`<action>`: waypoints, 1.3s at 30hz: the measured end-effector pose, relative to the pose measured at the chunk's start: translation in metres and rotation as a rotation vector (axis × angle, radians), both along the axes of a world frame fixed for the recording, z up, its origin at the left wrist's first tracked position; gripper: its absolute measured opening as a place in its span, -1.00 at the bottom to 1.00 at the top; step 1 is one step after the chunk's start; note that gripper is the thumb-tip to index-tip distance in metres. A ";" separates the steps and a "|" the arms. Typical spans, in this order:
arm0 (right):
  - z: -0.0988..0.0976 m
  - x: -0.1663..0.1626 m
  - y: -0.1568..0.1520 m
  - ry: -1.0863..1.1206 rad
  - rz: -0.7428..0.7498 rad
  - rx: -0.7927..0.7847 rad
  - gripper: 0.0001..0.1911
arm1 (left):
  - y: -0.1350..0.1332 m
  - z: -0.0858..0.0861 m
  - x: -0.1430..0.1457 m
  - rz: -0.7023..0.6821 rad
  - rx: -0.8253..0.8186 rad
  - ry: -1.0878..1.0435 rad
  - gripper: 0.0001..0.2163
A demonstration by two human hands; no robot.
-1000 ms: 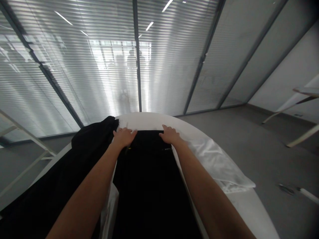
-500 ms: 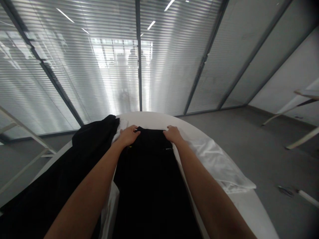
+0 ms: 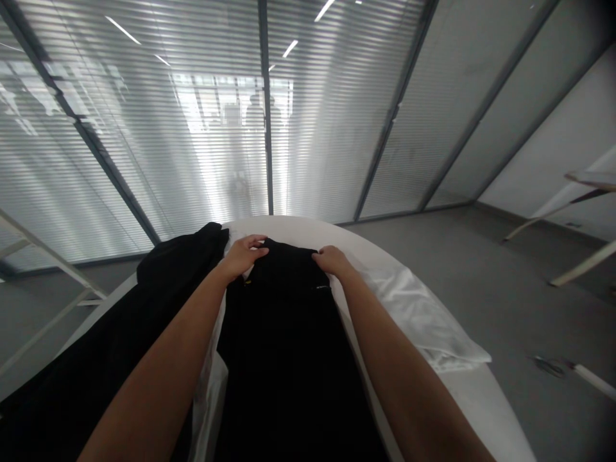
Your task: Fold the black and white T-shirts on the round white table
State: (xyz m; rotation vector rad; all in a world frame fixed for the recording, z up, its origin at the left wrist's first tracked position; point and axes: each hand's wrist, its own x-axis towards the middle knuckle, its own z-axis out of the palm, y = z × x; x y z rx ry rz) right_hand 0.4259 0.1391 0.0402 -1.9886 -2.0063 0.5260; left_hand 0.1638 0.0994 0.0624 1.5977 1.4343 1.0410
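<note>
A pair of black trousers (image 3: pixel 293 359) lies lengthwise before me on a rounded white table (image 3: pixel 283 226), its narrow top edge at the far end. My left hand (image 3: pixel 242 255) pinches the left corner of that edge between thumb and fingers, lifting it a little. At the right corner, the fingers of my right hand (image 3: pixel 333 262) are closed on the cloth. A small yellow mark shows near my left wrist, and a small pale mark sits on the trousers' right side.
Another black garment (image 3: pixel 158 308) lies along the table's left side, with white cloth beside it. White fabric (image 3: pixel 418 314) covers part of the right side. Beyond stands a glass partition with blinds (image 3: pixel 317 128). A white frame (image 3: pixel 52 256) is at left, chair-like legs (image 3: pixel 582 263) at right.
My left hand has risen slightly and shifted left, raising the left corner of the trousers' top edge so that it slants. My right hand keeps its hold, almost in place.
</note>
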 end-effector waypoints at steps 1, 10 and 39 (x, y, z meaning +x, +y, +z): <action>0.000 0.001 0.000 0.036 0.000 -0.004 -0.72 | -0.001 0.000 0.000 0.006 -0.029 -0.056 -0.49; 0.014 0.000 -0.009 0.450 -0.104 -0.071 -0.76 | 0.002 -0.004 -0.005 -0.109 -0.100 -0.488 -0.44; 0.036 -0.001 -0.016 1.086 0.198 0.047 -0.56 | 0.001 0.033 -0.018 0.085 0.154 0.060 -0.75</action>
